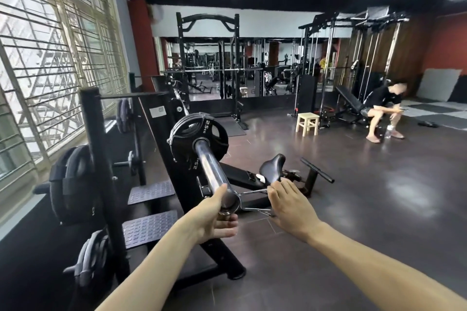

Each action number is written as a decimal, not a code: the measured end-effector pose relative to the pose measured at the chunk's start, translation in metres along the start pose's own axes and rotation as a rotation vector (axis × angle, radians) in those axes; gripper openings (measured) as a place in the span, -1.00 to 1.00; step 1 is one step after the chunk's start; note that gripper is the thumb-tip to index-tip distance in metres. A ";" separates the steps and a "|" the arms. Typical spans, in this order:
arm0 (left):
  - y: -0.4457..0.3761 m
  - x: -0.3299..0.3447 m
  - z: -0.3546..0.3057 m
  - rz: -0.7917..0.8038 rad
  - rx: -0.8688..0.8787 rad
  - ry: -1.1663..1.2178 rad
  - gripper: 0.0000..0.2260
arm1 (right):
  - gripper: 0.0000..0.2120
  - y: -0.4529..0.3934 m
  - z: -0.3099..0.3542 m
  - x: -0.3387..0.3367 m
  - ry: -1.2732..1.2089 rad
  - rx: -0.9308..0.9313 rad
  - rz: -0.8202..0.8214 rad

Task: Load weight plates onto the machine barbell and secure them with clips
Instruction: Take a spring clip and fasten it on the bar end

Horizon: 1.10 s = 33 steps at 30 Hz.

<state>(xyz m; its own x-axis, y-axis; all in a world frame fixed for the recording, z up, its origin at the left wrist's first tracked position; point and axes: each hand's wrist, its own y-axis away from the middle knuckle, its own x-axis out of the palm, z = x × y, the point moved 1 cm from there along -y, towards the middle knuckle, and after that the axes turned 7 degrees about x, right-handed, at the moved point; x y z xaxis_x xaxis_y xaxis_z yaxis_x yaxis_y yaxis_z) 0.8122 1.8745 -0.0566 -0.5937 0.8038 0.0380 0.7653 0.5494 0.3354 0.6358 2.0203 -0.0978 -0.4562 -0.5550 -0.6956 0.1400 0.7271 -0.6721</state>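
The barbell sleeve's (211,168) end is wrapped by the left hand (214,217). The spring clip's (249,201) handles are pinched by the right hand (290,206), its coil partly hidden. Two 2.5 kg plates (198,137) are seated farther up.

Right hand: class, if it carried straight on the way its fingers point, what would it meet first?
Probably the black saddle-shaped seat just beyond the right hand, whose fingers rest on the spring clip; depth is uncertain.

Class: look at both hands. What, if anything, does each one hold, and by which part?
The left hand grips the barbell sleeve at its outer end. The right hand holds the spring clip by its wire handles.
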 end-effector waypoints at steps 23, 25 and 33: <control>-0.017 -0.005 0.002 -0.018 0.111 -0.060 -0.40 | -0.43 -0.016 -0.007 0.034 0.033 0.013 -0.116; -0.018 -0.006 0.001 -0.017 0.090 -0.051 -0.40 | -0.37 -0.012 -0.002 0.022 -0.186 0.095 -0.005; -0.003 -0.001 -0.008 -0.097 0.041 -0.324 -0.25 | -0.40 -0.069 -0.015 -0.007 -1.397 1.551 0.962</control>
<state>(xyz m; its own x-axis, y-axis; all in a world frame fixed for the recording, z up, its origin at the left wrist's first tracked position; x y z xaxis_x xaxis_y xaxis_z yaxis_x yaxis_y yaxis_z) 0.8086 1.8705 -0.0498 -0.5597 0.7743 -0.2954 0.7222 0.6305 0.2844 0.6163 1.9799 -0.0428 0.7175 -0.6948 -0.0503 0.5178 0.4837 0.7056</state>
